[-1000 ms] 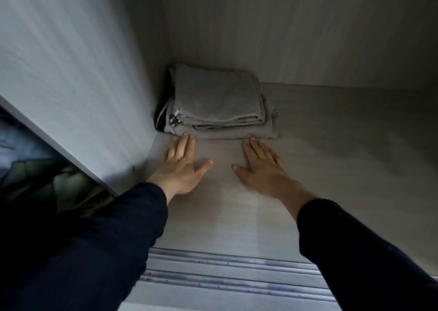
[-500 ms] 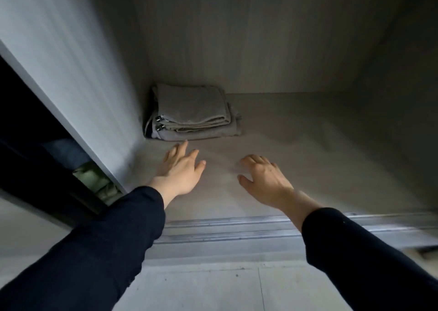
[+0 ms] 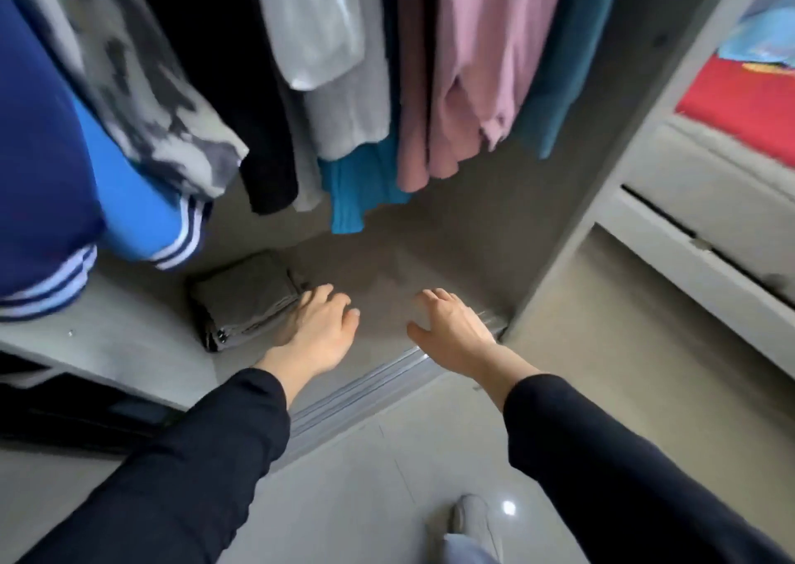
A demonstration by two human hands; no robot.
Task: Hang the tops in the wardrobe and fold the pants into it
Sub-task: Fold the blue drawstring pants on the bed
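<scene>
Folded grey pants (image 3: 247, 299) lie in a stack on the wardrobe floor (image 3: 387, 271), in its back left corner. My left hand (image 3: 316, 331) hovers just right of the stack, fingers loosely curled, holding nothing. My right hand (image 3: 451, 331) hangs over the wardrobe floor near the sliding-door track (image 3: 370, 387), fingers relaxed and empty. Several tops hang above: a blue striped jacket (image 3: 56, 176), a grey camouflage top (image 3: 159, 103), a black top (image 3: 258, 133), a white top (image 3: 327, 47), a teal knit (image 3: 352, 193) and a pink top (image 3: 456, 90).
The wardrobe's right side panel (image 3: 602, 219) stands beside my right hand. A bed with a red cover (image 3: 744, 111) and a pale drawer base (image 3: 710, 228) lies to the right. A left partition (image 3: 107, 340) borders the stack. My shoe (image 3: 473, 520) is on the tiled floor.
The view has pulled back and up, so the hanging tops now show. Both hands have drawn back from the pants toward the door track, with fingers relaxing.
</scene>
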